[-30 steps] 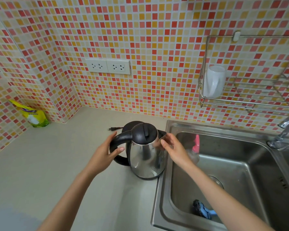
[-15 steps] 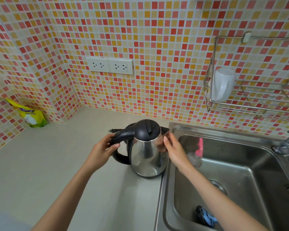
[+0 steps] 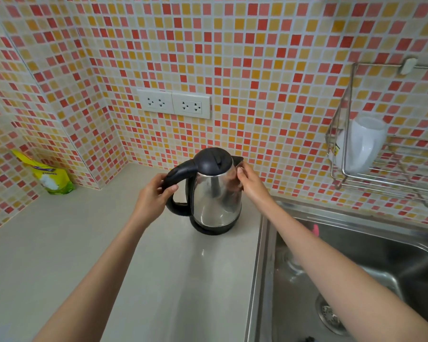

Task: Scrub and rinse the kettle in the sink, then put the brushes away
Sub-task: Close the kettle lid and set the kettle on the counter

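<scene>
One kettle (image 3: pixel 215 193) at centre, left hand (image 3: pixel 153 196) curled round its handle, right hand (image 3: pixel 251 183) gripping its spout side, one sink (image 3: pixel 265 267) cut off right.

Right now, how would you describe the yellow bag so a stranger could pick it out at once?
Take the counter left of the sink and follow it to the far left corner, where the tiled walls meet. The bag stands there against the tiles. Unlike the steel kettle, it is bright yellow and green.
</scene>
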